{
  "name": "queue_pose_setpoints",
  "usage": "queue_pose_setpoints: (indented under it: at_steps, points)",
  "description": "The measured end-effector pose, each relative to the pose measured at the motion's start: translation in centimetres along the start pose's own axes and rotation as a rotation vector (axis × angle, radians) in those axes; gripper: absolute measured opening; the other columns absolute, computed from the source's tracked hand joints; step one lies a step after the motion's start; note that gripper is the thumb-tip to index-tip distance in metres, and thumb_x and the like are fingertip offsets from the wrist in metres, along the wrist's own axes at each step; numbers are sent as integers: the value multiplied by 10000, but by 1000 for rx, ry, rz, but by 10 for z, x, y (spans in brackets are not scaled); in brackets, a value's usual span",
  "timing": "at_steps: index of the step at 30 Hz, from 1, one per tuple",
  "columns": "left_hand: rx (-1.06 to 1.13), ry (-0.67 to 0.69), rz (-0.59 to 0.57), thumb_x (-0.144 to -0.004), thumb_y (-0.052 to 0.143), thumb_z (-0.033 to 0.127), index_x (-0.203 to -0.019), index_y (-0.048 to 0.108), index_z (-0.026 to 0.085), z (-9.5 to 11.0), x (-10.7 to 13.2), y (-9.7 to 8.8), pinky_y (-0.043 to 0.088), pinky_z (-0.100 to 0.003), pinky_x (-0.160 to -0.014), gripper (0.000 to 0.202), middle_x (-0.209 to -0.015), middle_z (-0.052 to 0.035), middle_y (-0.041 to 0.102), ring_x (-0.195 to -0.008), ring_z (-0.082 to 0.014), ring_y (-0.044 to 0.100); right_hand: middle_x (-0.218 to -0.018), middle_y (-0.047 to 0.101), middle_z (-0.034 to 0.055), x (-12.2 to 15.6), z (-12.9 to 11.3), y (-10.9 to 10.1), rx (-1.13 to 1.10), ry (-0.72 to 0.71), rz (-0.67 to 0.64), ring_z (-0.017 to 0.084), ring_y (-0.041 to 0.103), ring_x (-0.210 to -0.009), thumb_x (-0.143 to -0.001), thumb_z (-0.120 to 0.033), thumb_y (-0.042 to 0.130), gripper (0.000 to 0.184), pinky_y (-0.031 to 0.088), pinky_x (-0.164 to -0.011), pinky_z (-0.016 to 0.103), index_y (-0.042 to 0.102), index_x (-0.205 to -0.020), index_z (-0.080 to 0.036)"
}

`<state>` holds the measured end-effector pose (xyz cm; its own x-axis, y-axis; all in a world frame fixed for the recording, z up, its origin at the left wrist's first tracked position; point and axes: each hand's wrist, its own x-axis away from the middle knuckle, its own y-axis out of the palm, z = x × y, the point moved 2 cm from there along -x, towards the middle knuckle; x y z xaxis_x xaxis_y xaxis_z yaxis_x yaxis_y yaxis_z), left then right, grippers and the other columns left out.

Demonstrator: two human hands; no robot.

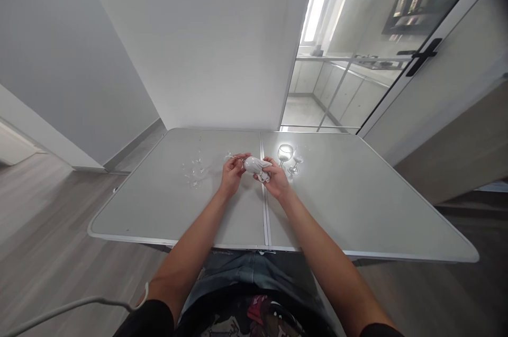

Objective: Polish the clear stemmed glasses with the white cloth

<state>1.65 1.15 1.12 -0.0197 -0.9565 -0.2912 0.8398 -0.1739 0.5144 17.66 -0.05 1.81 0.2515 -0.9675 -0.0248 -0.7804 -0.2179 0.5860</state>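
Note:
Both my hands meet over the middle of a grey folding table [341,210]. My left hand [232,172] is closed on the stem of a clear wine glass [251,163] that lies tilted on its side between the hands. My right hand [274,178] is closed on a white cloth [262,172] pressed into or around the glass's bowl. The bowl looks white because of the cloth.
Two upright wine glasses [286,155] stand just right of my hands. Another clear glass or two [195,172] stand to the left. A white wall panel rises behind the table, and a glass sliding door [397,78] is at the right.

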Motion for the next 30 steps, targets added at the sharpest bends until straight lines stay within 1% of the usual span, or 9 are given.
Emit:
queue_pose_setpoints:
  at_steps: [3,6,11,13,15,18,22,25,30]
  points:
    - [-11,13,34,-815,788,438,-1034,707,203,-3,-1,-2,547,-340,-835,330,-1266,-133,688,-1164,-267,635,-804,591,-45,1,1,-2,181,-128,9,174,588,-705,-701,-194,648,411,517,-679,328,441,-1043,-288]
    - [-6,13,82,-838,756,465,-1038,712,204,-4,-2,-5,549,-327,-808,332,-1263,-125,690,-1110,-247,658,-764,578,-46,3,4,-2,594,-379,-2,183,571,-700,-749,-178,598,351,504,-737,344,464,-1052,-291]
    - [46,-7,80,-867,727,456,-1044,718,205,-4,-4,-8,550,-307,-781,307,-1264,-109,688,-1014,-206,679,-1122,681,88,4,5,2,1024,-659,-123,282,617,-1073,-748,-114,536,417,393,-1069,519,559,-1132,-274]
    - [56,-14,77,-868,728,449,-1040,720,205,-5,-4,-8,552,-304,-773,299,-1263,-109,688,-979,-190,677,-1155,678,90,4,4,2,1008,-664,-132,286,608,-1108,-751,-125,546,419,363,-1101,533,563,-1141,-278]
    - [48,-18,69,-861,737,452,-1031,720,201,-5,-3,-8,555,-308,-775,304,-1247,-114,694,-965,-186,674,-1056,678,52,4,3,2,854,-598,-67,258,618,-1015,-757,-158,574,403,438,-1016,491,533,-1135,-289]
    - [35,-23,28,-832,769,455,-1058,716,211,-6,-2,-6,562,-330,-806,336,-1283,-119,681,-1024,-204,663,-862,609,-27,2,-1,0,423,-384,72,188,589,-792,-771,-228,613,372,516,-766,360,467,-1103,-308]
    - [-10,-27,-17,-796,810,432,-1049,733,216,-7,-1,-4,560,-333,-850,342,-1372,-117,642,-1104,-223,649,-903,579,-26,0,-9,0,68,-135,123,156,573,-775,-737,-279,683,352,505,-645,282,477,-1023,-283]
    - [-30,-43,25,-785,809,467,-997,748,188,-11,-2,-7,574,-352,-840,356,-1322,-130,672,-1080,-238,665,-857,566,-36,2,-14,0,170,-169,77,139,541,-717,-744,-254,675,370,471,-610,255,491,-1063,-286]
    - [-21,-52,99,-793,779,536,-1035,743,182,-14,-4,-12,589,-350,-814,430,-1292,-132,688,-1047,-235,679,-745,524,-50,11,-13,-2,635,-382,16,133,426,-606,-766,-203,633,404,388,-579,255,517,-1141,-299]
